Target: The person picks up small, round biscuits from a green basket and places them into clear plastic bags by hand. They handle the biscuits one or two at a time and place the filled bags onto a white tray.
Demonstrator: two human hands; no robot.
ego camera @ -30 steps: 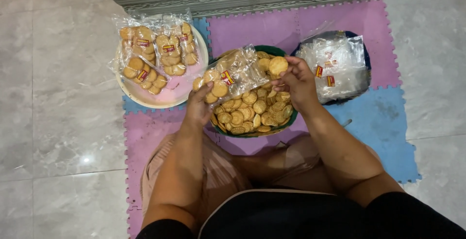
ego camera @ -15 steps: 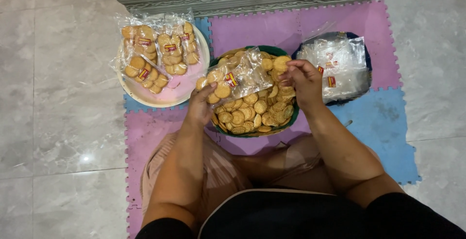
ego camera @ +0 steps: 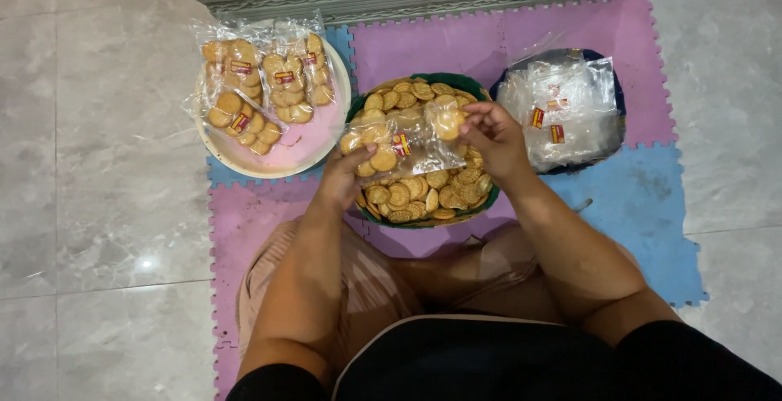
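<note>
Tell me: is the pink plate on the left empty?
No. The pink plate holds three filled cookie bags.

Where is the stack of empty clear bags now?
In the head view, the stack of empty clear bags lies in a dark blue bowl at upper right, just right of the right hand and the green bowl of biscuits.

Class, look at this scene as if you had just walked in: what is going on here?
A person sits on a pink and blue foam puzzle mat over a green basket of round golden biscuits. The left hand holds a clear plastic bag partly filled with biscuits above the basket, while the right hand puts a biscuit at its open end. Three filled bags lie on a pink round plate to the left; a dark bowl of empty clear bags stands to the right.
</note>
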